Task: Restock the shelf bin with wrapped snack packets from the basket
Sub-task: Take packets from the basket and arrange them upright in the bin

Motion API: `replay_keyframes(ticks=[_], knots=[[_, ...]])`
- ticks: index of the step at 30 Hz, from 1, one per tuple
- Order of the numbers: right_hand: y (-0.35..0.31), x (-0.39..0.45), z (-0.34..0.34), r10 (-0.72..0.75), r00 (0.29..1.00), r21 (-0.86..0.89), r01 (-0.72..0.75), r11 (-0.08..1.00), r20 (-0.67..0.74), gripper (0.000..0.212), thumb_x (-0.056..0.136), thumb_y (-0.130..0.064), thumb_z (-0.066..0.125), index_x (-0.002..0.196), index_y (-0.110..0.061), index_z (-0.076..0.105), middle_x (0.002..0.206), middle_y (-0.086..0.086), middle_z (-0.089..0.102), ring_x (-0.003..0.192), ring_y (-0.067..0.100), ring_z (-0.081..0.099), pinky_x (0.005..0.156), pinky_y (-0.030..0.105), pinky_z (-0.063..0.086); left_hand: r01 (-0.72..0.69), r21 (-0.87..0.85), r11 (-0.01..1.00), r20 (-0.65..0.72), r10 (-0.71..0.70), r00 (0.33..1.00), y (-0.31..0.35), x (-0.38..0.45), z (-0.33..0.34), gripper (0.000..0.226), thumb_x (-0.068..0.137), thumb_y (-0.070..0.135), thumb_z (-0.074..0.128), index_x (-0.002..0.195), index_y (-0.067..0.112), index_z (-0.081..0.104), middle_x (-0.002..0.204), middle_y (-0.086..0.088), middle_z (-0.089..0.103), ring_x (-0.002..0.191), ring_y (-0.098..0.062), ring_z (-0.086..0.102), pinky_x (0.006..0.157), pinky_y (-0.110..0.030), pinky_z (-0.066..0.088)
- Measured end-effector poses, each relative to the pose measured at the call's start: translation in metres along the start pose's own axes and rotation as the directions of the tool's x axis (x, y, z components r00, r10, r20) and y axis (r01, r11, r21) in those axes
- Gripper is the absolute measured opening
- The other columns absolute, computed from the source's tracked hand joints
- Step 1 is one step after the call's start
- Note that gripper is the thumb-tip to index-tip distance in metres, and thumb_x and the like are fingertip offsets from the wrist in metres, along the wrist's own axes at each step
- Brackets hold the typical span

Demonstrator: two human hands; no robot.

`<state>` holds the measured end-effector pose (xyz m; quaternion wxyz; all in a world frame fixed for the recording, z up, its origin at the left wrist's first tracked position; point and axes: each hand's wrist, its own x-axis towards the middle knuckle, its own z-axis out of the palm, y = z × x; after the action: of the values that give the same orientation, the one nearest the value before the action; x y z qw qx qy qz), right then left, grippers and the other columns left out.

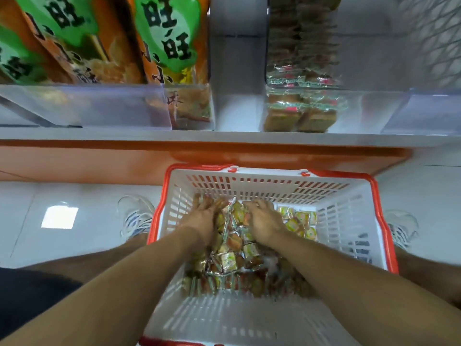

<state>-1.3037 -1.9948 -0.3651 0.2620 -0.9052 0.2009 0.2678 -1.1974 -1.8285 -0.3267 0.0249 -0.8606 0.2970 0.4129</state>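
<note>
**Both hands in the basket's packet pile**

The white basket (344,221) with an orange rim stands on the tiled floor below the shelf, its long axis running from the person toward the shelf. A heap of wrapped snack packets (232,255) lies on its bottom, tumbled so that they face every way with no common direction; a few lie flatter near the far right corner.

The left hand (203,216) and right hand (262,221) reach down into the far half of the basket, side by side, with a ridge of packets between them. Their fingers curl down into the heap and close around packets at the far wall, knuckles up.

Above, on the shelf (224,137), the clear bin (374,113) holds similar packets stacked in rows against its left wall, the rows running back from the front edge. Left of it stand tall green-and-orange snack bags (169,46). A shoe (136,216) rests beside the basket's left wall.
</note>
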Motion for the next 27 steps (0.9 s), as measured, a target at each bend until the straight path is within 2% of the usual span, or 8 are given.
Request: replay_keyframes(ticks=[2, 5, 11, 14, 20, 22, 25, 27], knots=[[-0.002, 0.012, 0.000, 0.056, 0.992, -0.021, -0.054, 0.998, 0.115, 0.063, 0.101, -0.025, 0.049, 0.158, -0.028, 0.023, 0.167, 0.008, 0.011, 0.150, 0.036, 0.020, 0.120, 0.052, 0.024, -0.034, 0.093, 0.995, 0.027, 0.031, 0.999, -0.001, 0.007, 0.015, 0.102, 0.088, 0.027, 0.071, 0.161, 0.041, 0.001, 0.171, 0.003, -0.011, 0.157, -0.037, -0.012, 0.122, -0.057, 0.029], [-0.001, 0.020, 0.000, 0.007, 0.983, -0.099, 0.012, 0.995, 0.182, 0.079, 0.096, -0.028, 0.059, 0.159, -0.035, 0.013, 0.167, 0.008, 0.011, 0.150, 0.040, 0.018, 0.118, 0.056, 0.027, -0.020, 0.161, 0.987, -0.040, 0.027, 0.999, 0.000, 0.011, 0.027, 0.089, 0.090, 0.032, 0.067, 0.160, 0.038, 0.013, 0.166, -0.006, 0.017, 0.150, -0.035, 0.020, 0.112, -0.051, 0.044], [0.000, 0.029, 0.004, -0.072, 0.985, -0.138, 0.094, 0.986, 0.155, 0.062, 0.088, -0.018, 0.065, 0.143, -0.032, 0.041, 0.144, 0.012, 0.037, 0.142, 0.035, 0.027, 0.101, 0.051, 0.046, -0.011, 0.111, 0.994, 0.055, 0.005, 0.998, 0.009, 0.018, 0.033, 0.081, 0.096, 0.030, 0.066, 0.160, 0.032, 0.018, 0.167, -0.010, 0.019, 0.150, -0.041, 0.022, 0.117, -0.054, 0.039], [-0.003, 0.033, 0.006, -0.091, 0.982, -0.071, 0.104, 0.992, 0.168, 0.059, 0.079, -0.010, 0.072, 0.129, -0.030, 0.048, 0.137, 0.006, 0.040, 0.136, 0.029, 0.031, 0.093, 0.045, 0.047, -0.011, 0.193, 0.981, 0.060, -0.001, 0.998, 0.015, 0.020, 0.033, 0.078, 0.097, 0.026, 0.066, 0.159, 0.030, 0.019, 0.165, -0.011, 0.025, 0.150, -0.041, 0.023, 0.114, -0.054, 0.042], [-0.005, 0.029, 0.015, -0.158, 0.982, -0.131, 0.170, 0.977, 0.101, 0.068, 0.084, -0.016, 0.074, 0.140, -0.044, 0.047, 0.124, 0.001, 0.044, 0.121, 0.025, 0.045, 0.067, 0.033, 0.039, -0.024, 0.211, 0.977, -0.030, 0.031, 0.999, 0.014, 0.019, 0.030, 0.076, 0.094, 0.033, 0.070, 0.157, 0.028, 0.027, 0.153, -0.011, 0.042, 0.141, -0.036, 0.041, 0.104, -0.049, 0.051], [-0.005, 0.027, 0.018, -0.132, 0.988, -0.097, 0.139, 0.985, 0.080, 0.063, 0.082, -0.011, 0.075, 0.135, -0.037, 0.053, 0.120, 0.002, 0.044, 0.118, 0.026, 0.049, 0.073, 0.036, 0.046, -0.010, 0.162, 0.987, -0.055, 0.019, 0.998, 0.014, 0.016, 0.029, 0.076, 0.090, 0.036, 0.074, 0.154, 0.027, 0.033, 0.152, -0.009, 0.044, 0.136, -0.034, 0.048, 0.102, -0.048, 0.054], [-0.005, 0.026, 0.017, -0.070, 0.988, -0.020, 0.074, 0.997, 0.141, 0.063, 0.080, -0.003, 0.072, 0.136, -0.027, 0.054, 0.133, 0.005, 0.046, 0.124, 0.030, 0.051, 0.098, 0.043, 0.049, 0.032, -0.029, 0.999, -0.054, -0.033, 0.998, 0.012, 0.013, 0.027, 0.071, 0.082, 0.037, 0.080, 0.143, 0.028, 0.045, 0.141, -0.005, 0.050, 0.118, -0.029, 0.059, 0.097, -0.042, 0.056], [-0.004, 0.027, 0.015, -0.036, 0.981, 0.037, 0.029, 0.999, 0.192, 0.062, 0.083, -0.003, 0.069, 0.138, -0.025, 0.052, 0.141, 0.007, 0.045, 0.126, 0.031, 0.050, 0.098, 0.040, 0.047, 0.072, -0.155, 0.985, -0.020, -0.076, 0.997, 0.013, 0.011, 0.026, 0.063, 0.078, 0.033, 0.082, 0.133, 0.029, 0.051, 0.131, -0.005, 0.052, 0.106, -0.026, 0.060, 0.090, -0.037, 0.056]])
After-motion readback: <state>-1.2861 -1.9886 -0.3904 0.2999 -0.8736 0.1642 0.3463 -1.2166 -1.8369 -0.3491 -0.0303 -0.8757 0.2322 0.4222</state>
